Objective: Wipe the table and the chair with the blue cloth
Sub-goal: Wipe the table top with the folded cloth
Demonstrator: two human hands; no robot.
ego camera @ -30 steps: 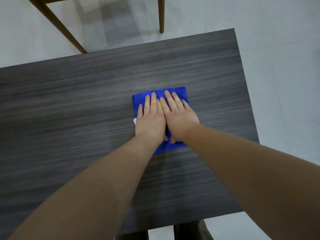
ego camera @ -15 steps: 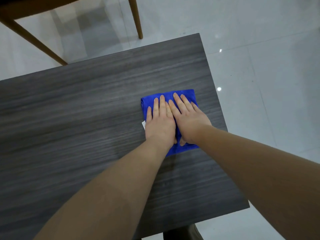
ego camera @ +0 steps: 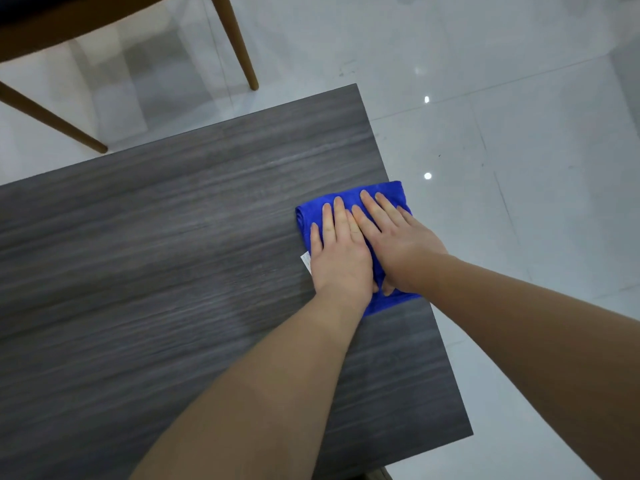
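Beyond the table [ego camera: 173,271], chair [ego camera: 239,46] legs; flat hands [ego camera: 367,251] press the cloth [ego camera: 346,202], perhaps overhanging.

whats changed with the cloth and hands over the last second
Both hands slid the blue cloth rightward along the table, from well inside the top to its right edge, where a corner of the cloth now overhangs. Nothing was picked up or let go. The left hand and right hand still press flat on the cloth side by side, fingers straight. The chair remains untouched beyond the table.
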